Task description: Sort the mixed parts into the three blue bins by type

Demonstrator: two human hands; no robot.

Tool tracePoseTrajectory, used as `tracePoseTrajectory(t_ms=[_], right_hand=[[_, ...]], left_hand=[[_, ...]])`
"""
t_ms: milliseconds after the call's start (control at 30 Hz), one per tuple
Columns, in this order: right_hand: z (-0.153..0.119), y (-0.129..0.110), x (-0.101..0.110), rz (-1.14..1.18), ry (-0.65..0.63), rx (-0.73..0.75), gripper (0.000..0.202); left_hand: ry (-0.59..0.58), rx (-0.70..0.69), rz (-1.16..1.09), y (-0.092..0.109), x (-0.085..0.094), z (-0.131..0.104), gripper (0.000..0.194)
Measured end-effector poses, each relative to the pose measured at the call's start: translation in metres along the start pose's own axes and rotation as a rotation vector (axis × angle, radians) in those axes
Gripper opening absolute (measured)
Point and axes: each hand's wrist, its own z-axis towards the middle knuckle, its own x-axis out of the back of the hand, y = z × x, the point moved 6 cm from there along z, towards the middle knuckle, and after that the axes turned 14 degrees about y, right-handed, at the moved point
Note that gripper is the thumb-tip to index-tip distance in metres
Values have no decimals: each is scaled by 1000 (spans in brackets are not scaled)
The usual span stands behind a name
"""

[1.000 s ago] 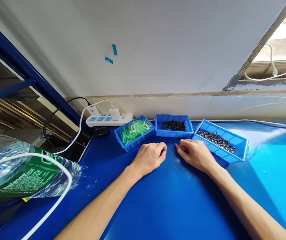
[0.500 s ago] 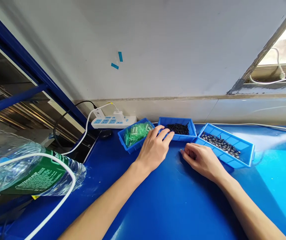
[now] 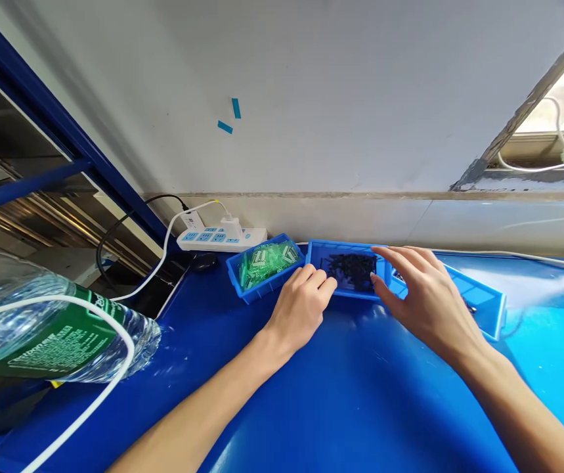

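Observation:
My left hand [image 3: 302, 305] is closed at the front left corner of the middle blue bin [image 3: 348, 291], its fingertips hidden from me. That bin holds a heap of dark screw-like pieces [image 3: 350, 268], slightly blurred. Over the bin's right end hangs my right hand [image 3: 427, 299], thumb and fingers apart. It partly covers the right blue bin [image 3: 486, 299], so only a little of the small metal parts in there shows. Left of my left hand stands another blue bin [image 3: 262, 286] with green pieces in clear plastic bags [image 3: 268, 261].
A white power strip [image 3: 217, 239] with plugs lies by the wall, with a dark mouse-like object [image 3: 205, 262] before it. At left are a large water bottle [image 3: 75, 335] with a green label and a white cable [image 3: 127, 358]. A blue metal frame [image 3: 65, 141] rises behind.
The middle bin has shifted toward me, and its contents have spread. My left hand has curled closed at its corner. My right hand has lifted off the table and opened over the bin's right end.

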Motion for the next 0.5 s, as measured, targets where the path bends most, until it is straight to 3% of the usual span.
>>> tracePoseTrajectory(t_ms=[100, 200, 333, 500], right_hand=[[-8, -3, -4, -41, 30, 26, 42], [-16, -2, -1, -49, 49, -79, 45], [-25, 7, -2, 72, -54, -262, 52], [-35, 20, -9, 242, -237, -373, 47]], left_hand=[[46, -24, 28, 4, 2, -8, 29], [73, -89, 52, 8, 4, -13, 30], [110, -130, 75, 12, 9, -17, 27], [28, -57, -9, 18, 12, -23, 25]])
